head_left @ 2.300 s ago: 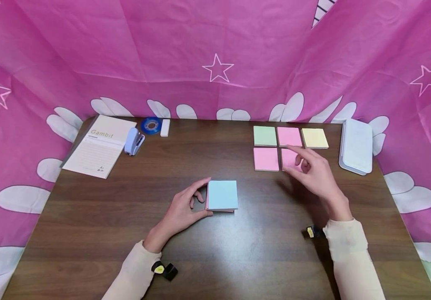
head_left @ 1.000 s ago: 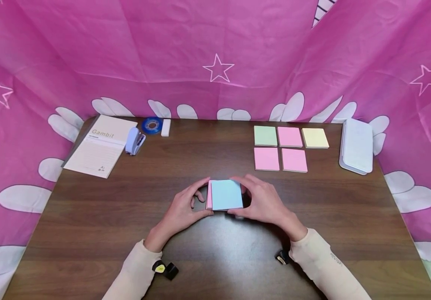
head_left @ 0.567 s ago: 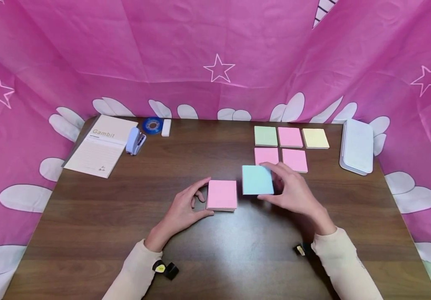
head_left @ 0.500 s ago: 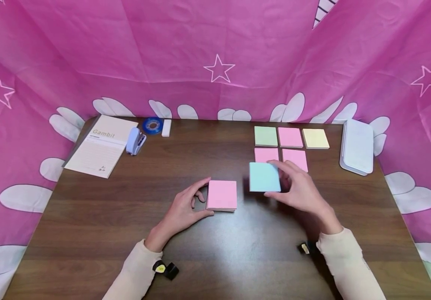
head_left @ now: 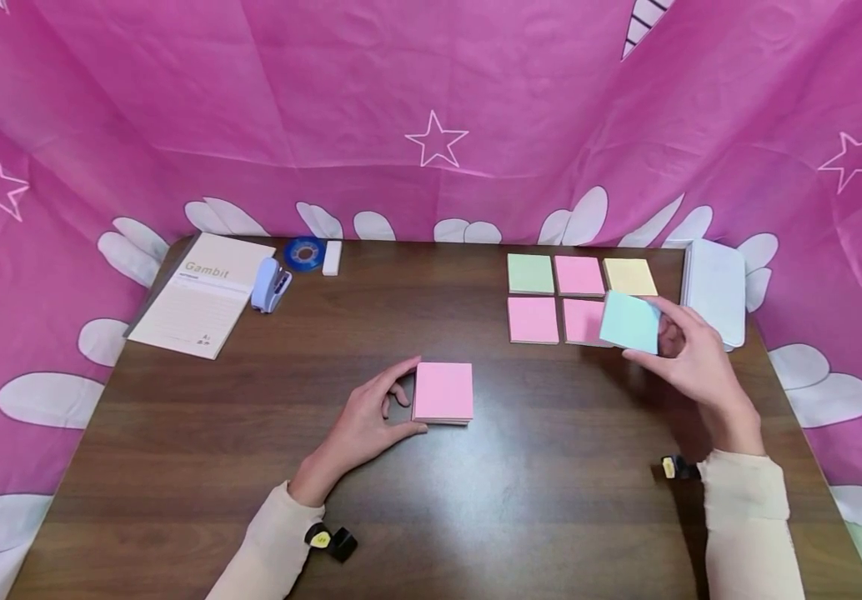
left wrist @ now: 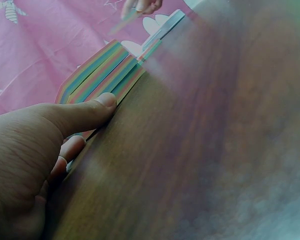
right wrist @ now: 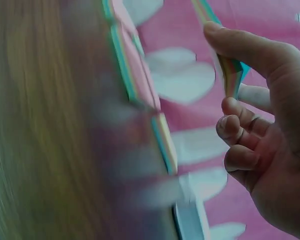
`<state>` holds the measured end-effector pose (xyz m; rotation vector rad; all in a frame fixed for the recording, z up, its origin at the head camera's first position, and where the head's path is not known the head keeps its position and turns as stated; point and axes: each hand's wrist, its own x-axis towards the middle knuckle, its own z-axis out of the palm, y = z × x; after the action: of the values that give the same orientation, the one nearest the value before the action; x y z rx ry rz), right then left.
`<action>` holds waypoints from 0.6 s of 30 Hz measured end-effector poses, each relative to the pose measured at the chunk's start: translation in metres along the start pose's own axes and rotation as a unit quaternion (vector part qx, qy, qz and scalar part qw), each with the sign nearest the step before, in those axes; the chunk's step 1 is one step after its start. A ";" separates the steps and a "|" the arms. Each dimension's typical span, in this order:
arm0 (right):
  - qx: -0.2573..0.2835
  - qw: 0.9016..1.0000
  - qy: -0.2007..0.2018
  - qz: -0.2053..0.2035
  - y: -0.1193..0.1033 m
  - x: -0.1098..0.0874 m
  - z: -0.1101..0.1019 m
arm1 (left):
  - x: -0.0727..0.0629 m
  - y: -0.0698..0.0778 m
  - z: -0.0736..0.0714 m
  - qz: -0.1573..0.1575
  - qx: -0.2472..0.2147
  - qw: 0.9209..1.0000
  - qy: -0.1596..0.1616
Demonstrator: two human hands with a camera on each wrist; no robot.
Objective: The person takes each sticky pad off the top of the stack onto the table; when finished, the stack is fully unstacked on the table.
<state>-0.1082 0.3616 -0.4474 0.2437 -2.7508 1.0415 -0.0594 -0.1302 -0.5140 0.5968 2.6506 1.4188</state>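
A stack of sticky note pads (head_left: 443,392), pink on top, stands near the middle of the table. My left hand (head_left: 359,421) holds it by its left side, thumb at the near corner and a finger at the far one. In the left wrist view the stack (left wrist: 97,75) shows striped layered edges. My right hand (head_left: 701,367) pinches a light-blue sticky note pad (head_left: 629,323) by its right side, raised above the table. In the right wrist view this pad (right wrist: 231,75) is tilted between thumb and fingers. It partly covers a pink pad (head_left: 583,322) and a yellow pad (head_left: 630,275).
At the back right lie a green pad (head_left: 531,273) and two more pink pads, including the front-left pink pad (head_left: 532,320). Beside them is a white case (head_left: 718,292). At the back left are a notebook (head_left: 202,292), stapler (head_left: 269,285), blue tape roll (head_left: 304,253) and white eraser (head_left: 332,258).
My right hand came back from the pads at right, took the light-blue pad off the stack, and carried it rightward and away from me. Pink now tops the stack; my left hand stayed.
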 end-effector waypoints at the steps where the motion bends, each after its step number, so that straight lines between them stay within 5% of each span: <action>1: -0.010 1.000 0.000 0.004 0.006 -0.001 -0.003 | 0.000 0.000 0.000 0.000 0.001 1.000 0.001; 6: -0.085 0.996 -0.007 0.018 0.030 -0.005 -0.012 | -0.001 -0.001 0.000 0.002 0.001 1.000 0.001; 11: -0.146 0.987 -0.058 0.033 0.042 -0.007 -0.015 | 0.000 -0.001 0.000 0.003 -0.001 1.000 0.001; 18: -0.175 0.980 -0.093 0.025 0.047 -0.007 -0.010 | 0.000 -0.002 0.000 0.005 -0.002 1.000 0.001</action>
<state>-0.1106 0.4035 -0.4715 0.2286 -3.0594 0.5497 -0.0599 -0.1309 -0.5155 0.6093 2.6500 1.4286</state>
